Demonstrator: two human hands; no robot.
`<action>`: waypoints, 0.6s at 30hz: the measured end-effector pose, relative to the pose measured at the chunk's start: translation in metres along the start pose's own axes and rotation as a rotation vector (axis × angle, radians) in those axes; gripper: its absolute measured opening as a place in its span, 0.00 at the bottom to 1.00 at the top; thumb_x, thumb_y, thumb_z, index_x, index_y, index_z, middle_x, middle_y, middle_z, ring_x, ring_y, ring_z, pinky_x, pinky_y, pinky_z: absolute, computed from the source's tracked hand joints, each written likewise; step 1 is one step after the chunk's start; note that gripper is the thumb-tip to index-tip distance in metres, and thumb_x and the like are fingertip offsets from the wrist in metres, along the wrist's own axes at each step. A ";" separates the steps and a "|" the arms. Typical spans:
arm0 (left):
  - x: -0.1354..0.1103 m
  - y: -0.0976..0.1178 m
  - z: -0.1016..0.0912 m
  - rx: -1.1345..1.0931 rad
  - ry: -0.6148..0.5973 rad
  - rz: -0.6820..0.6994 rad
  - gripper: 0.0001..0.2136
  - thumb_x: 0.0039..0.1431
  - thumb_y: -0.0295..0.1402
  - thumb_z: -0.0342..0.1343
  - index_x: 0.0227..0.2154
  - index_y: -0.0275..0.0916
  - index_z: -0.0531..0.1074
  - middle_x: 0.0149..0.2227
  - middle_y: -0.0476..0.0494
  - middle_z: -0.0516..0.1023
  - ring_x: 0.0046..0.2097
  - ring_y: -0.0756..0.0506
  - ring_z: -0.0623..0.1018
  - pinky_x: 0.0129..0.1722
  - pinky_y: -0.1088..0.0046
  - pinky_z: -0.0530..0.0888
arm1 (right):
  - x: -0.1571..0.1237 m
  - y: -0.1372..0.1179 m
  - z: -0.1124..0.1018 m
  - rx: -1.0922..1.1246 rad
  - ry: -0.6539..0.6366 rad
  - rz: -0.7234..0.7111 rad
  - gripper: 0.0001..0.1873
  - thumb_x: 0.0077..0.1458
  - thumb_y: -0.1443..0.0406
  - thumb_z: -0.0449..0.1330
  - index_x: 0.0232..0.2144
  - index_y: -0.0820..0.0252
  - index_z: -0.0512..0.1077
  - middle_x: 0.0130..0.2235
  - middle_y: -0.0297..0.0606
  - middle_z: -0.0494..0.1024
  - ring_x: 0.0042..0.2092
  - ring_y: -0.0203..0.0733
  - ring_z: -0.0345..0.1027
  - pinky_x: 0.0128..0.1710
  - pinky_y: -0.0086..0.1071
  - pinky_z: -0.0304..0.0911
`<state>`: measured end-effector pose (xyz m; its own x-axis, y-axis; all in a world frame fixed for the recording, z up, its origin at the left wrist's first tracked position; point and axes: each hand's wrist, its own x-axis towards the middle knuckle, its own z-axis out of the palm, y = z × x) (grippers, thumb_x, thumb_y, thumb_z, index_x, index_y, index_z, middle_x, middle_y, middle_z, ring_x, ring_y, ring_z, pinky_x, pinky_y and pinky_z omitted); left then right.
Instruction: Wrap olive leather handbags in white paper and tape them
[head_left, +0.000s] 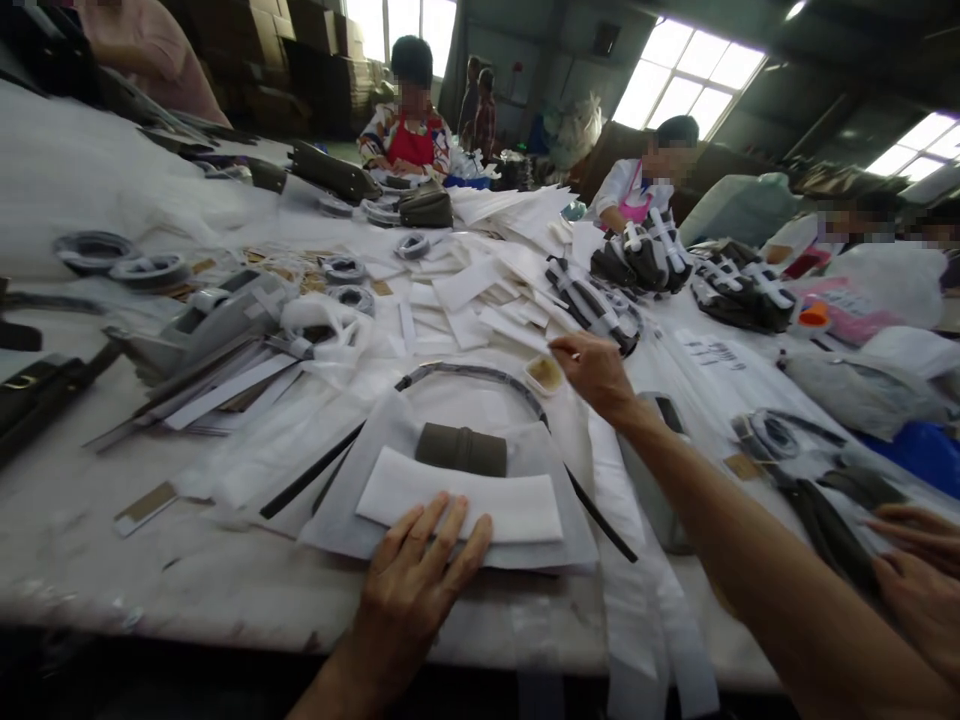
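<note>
My left hand lies flat with fingers spread on a white foam sheet at the table's near edge. Under the sheet sits a wrapped olive-grey bag with a dark strap arching behind it. My right hand reaches forward over the table, fingers pinched at the edge of a white strip. What the pinch holds is too small to make out. A small shallow dish sits just left of that hand.
Piles of white strips, tape rolls and grey bag parts cover the table. Wrapped dark bags lie far right. Several people sit at the far side. Another person's hand rests at the right edge.
</note>
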<state>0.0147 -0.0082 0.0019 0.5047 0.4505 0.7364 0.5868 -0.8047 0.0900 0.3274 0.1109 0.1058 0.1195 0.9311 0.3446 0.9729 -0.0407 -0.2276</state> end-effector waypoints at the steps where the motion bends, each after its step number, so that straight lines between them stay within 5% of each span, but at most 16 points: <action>1: 0.000 0.000 0.000 0.008 -0.004 0.005 0.18 0.71 0.27 0.41 0.55 0.46 0.72 0.55 0.46 0.77 0.59 0.42 0.73 0.60 0.62 0.64 | 0.000 -0.017 0.006 0.040 -0.130 -0.033 0.13 0.62 0.64 0.55 0.44 0.57 0.77 0.44 0.40 0.81 0.45 0.42 0.74 0.48 0.31 0.65; 3: -0.001 -0.001 0.001 0.025 -0.019 0.015 0.18 0.71 0.27 0.42 0.56 0.46 0.72 0.55 0.46 0.76 0.59 0.42 0.73 0.60 0.61 0.65 | 0.002 -0.045 0.023 0.023 -0.394 0.012 0.09 0.59 0.62 0.59 0.39 0.56 0.79 0.39 0.37 0.82 0.43 0.42 0.75 0.44 0.29 0.65; 6: -0.003 -0.001 0.002 0.035 -0.002 0.019 0.18 0.70 0.27 0.43 0.56 0.46 0.72 0.55 0.45 0.77 0.59 0.42 0.73 0.60 0.61 0.65 | 0.008 -0.064 0.052 -0.077 -0.548 0.142 0.11 0.48 0.60 0.70 0.33 0.62 0.79 0.36 0.46 0.82 0.42 0.48 0.76 0.41 0.31 0.66; 10: -0.004 0.000 0.002 0.031 -0.009 0.012 0.18 0.70 0.28 0.44 0.56 0.47 0.72 0.54 0.45 0.77 0.59 0.42 0.73 0.60 0.61 0.65 | 0.012 -0.058 0.071 -0.088 -0.589 0.259 0.14 0.44 0.59 0.72 0.30 0.64 0.78 0.32 0.48 0.81 0.38 0.49 0.76 0.35 0.31 0.67; 14: -0.005 0.001 0.000 0.030 -0.048 0.007 0.18 0.70 0.29 0.44 0.56 0.47 0.71 0.55 0.44 0.77 0.59 0.42 0.73 0.60 0.61 0.65 | 0.006 -0.051 0.070 0.011 -0.594 0.306 0.07 0.44 0.65 0.69 0.21 0.61 0.75 0.23 0.39 0.78 0.31 0.42 0.74 0.29 0.27 0.64; 18: -0.005 0.000 0.000 0.049 -0.047 0.031 0.17 0.70 0.28 0.45 0.56 0.47 0.71 0.55 0.44 0.77 0.59 0.41 0.73 0.59 0.61 0.65 | -0.004 -0.049 0.063 0.161 -0.494 0.327 0.03 0.44 0.69 0.66 0.24 0.63 0.74 0.23 0.35 0.75 0.28 0.37 0.70 0.27 0.25 0.61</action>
<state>0.0123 -0.0104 -0.0016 0.5515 0.4439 0.7063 0.6003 -0.7991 0.0334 0.2669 0.1322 0.0580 0.2634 0.9391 -0.2206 0.8548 -0.3331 -0.3979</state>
